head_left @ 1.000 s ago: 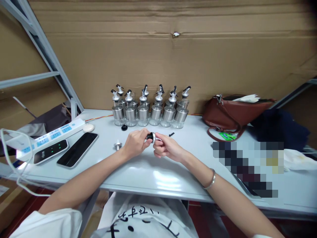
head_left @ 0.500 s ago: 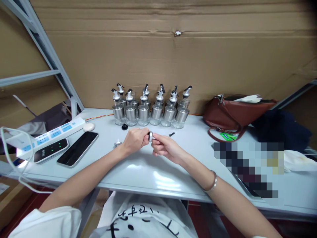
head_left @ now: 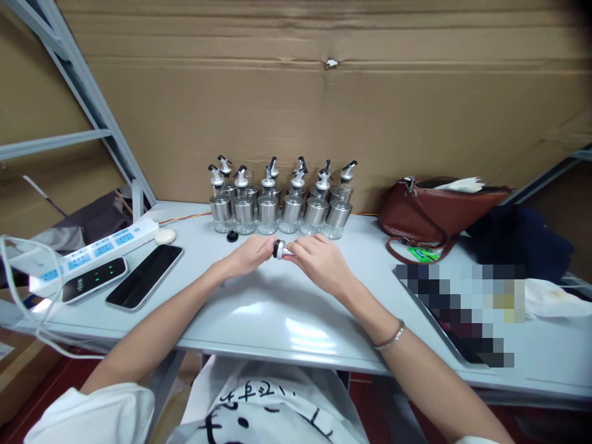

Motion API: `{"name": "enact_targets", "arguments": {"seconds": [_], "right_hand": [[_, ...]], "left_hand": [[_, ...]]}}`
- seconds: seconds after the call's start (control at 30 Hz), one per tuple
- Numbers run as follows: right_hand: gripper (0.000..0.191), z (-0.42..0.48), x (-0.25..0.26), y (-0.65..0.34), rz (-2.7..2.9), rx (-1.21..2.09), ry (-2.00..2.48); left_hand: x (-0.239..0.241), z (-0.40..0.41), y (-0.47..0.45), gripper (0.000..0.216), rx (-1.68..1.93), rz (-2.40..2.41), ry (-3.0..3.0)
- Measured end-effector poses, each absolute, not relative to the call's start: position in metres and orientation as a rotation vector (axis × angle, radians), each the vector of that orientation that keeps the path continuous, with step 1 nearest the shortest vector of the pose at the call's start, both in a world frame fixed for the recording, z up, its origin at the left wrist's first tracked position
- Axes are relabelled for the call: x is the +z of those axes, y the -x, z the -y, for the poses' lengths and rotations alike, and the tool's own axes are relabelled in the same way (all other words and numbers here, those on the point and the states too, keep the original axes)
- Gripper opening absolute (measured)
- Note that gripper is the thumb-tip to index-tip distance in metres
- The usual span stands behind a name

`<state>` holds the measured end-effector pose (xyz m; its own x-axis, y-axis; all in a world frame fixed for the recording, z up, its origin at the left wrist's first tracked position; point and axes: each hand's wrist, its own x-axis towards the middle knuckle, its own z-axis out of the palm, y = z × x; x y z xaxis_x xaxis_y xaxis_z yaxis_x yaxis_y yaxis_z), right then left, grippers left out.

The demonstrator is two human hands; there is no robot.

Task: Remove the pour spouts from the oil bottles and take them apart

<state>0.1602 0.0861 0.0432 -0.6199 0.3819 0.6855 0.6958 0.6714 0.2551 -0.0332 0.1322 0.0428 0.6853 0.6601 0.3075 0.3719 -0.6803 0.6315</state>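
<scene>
My left hand (head_left: 250,254) and my right hand (head_left: 319,262) meet over the middle of the grey table (head_left: 287,314). Between their fingertips they pinch a small pourer cap (head_left: 279,248), silver with a black stopper end. Both hands are closed on it. Just behind them stand several glass bottles with steel bands and pourer tops (head_left: 282,200) in two rows. A small black stopper (head_left: 232,236) lies on the table in front of the left bottles.
A white power strip (head_left: 92,250), a black device with green lights (head_left: 95,279), a dark phone (head_left: 144,275) and a small white oval object (head_left: 165,236) lie at the left. A brown leather bag (head_left: 439,213) sits at the right. Cardboard forms the back wall.
Both hands have moved a little away from me, toward the bottles, with the cap still between them. My right hand now covers the spot where a small black piece lay.
</scene>
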Motion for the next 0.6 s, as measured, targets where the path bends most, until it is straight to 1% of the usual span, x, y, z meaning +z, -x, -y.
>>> {"name": "enact_targets", "arguments": {"seconds": [0.07, 0.13, 0.27, 0.4, 0.5, 0.57, 0.6], "right_hand": [[0.035, -0.086, 0.044, -0.161, 2.29, -0.751, 0.792], [0.032, -0.085, 0.046, -0.161, 2.292, -0.765, 0.784], [0.03, -0.083, 0.047, -0.159, 2.249, -0.666, 0.856], [0.038, -0.084, 0.04, -0.155, 2.161, -0.392, 1.046], [0.041, -0.086, 0.035, -0.154, 2.161, -0.031, 1.204], [0.042, -0.087, 0.035, -0.157, 2.115, 0.229, 1.268], [0.041, -0.088, 0.035, -0.159, 2.074, 0.308, 1.287]], "left_hand": [[0.046, -0.131, 0.033, 0.044, 0.52, -0.755, -2.042], [0.049, -0.13, 0.034, 0.045, 0.409, -0.689, -1.82], [0.054, -0.131, 0.036, 0.045, 0.418, -0.657, -1.733], [0.055, -0.133, 0.036, 0.042, 0.458, -0.748, -1.999], [0.053, -0.137, 0.038, 0.04, 0.486, -0.82, -2.219], [0.051, -0.143, 0.044, 0.035, 0.523, -0.923, -2.313], [0.049, -0.148, 0.05, 0.032, 0.547, -0.998, -2.354]]}}
